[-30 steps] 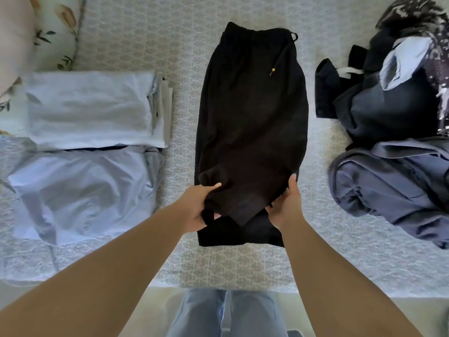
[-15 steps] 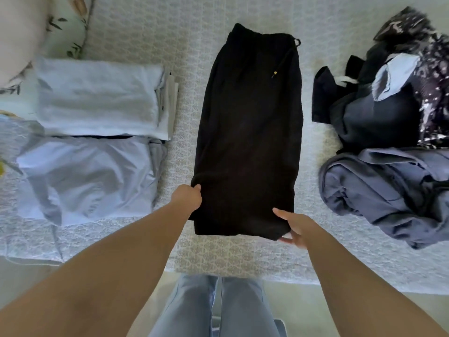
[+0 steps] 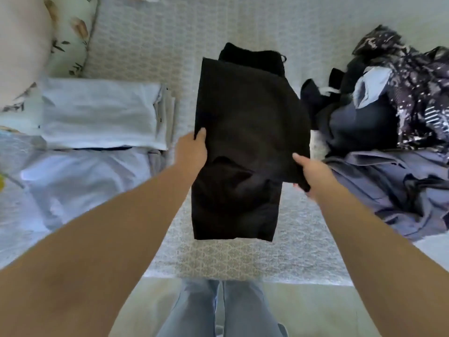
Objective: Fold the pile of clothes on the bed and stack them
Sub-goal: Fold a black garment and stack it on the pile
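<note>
Pale patterned bedding covers the bed [image 3: 150, 45] where we work, and the black garment [image 3: 245, 132] at its middle serves as our landmark. We hold it partly lifted, its near half draped toward us while the waistband end lies flat on the bed beyond. Our left hand [image 3: 192, 153] pinches the garment's left edge, thumb on top and the fingers hidden beneath the cloth. Our right hand [image 3: 309, 172] takes the right edge the same way, thumb over the fabric and a dark corner bunched in the grip. Left of the garment sit 2 folded pale items: a folded white stack [image 3: 102, 113] farther away and a light blue piece [image 3: 80, 181] nearer to us. Right of the garment lies the unfolded pile [image 3: 388, 122] of dark and grey-blue clothes, just beside its right edge. We judge the black cloth soft and limp and fairly light, since it sags and creases between our hands, so it will not hold a line by itself. Holding both side edges at 1 level looks best to us, keeping the fold straight as we lay it toward the waistband.
</note>
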